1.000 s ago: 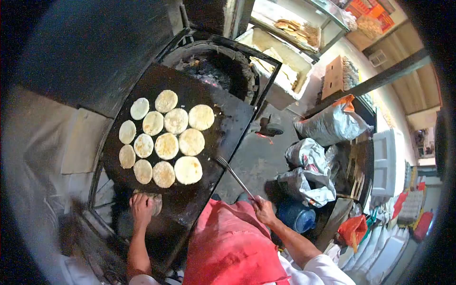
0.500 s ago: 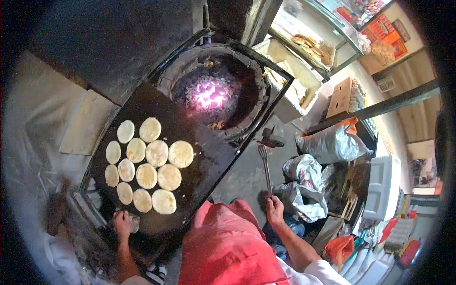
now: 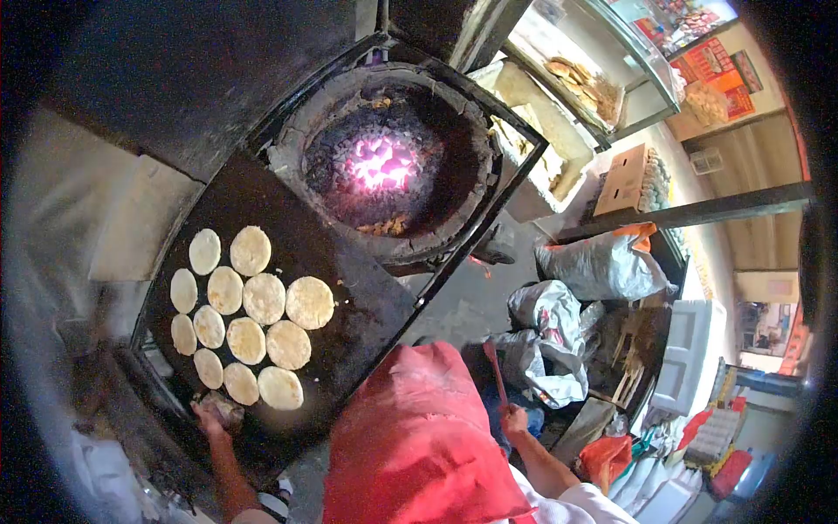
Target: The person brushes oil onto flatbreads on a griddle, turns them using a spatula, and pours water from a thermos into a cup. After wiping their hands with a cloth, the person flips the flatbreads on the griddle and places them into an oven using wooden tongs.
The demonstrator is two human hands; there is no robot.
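Observation:
My left hand (image 3: 208, 414) is closed at the near left corner of a dark flat griddle (image 3: 349, 349). Its fingers wrap a small greyish piece (image 3: 230, 414), a handle or folded cloth; I cannot tell which. Several round flatbreads (image 3: 264, 298) lie on the griddle, pale with light brown patches. Beyond its far edge lies a round clay fire pit (image 3: 288, 162) with glowing coals (image 3: 381, 164). My right hand (image 3: 515, 421) is closed round the handle of long, thin metal tongs (image 3: 496, 371), held low beside my red apron (image 3: 419, 437), away from the griddle.
A dark metal frame (image 3: 515, 170) surrounds the pit. To the right are a white bin (image 3: 567, 196), silvery sacks (image 3: 602, 265), a cardboard box (image 3: 621, 181) and a white foam box (image 3: 690, 354). Flatbreads sit in a glass case (image 3: 650, 100).
The griddle with its flatbreads has slid left, away from the pit, uncovering more of its near rim. My left hand moved with it. The tongs' far end has dropped nearer my apron.

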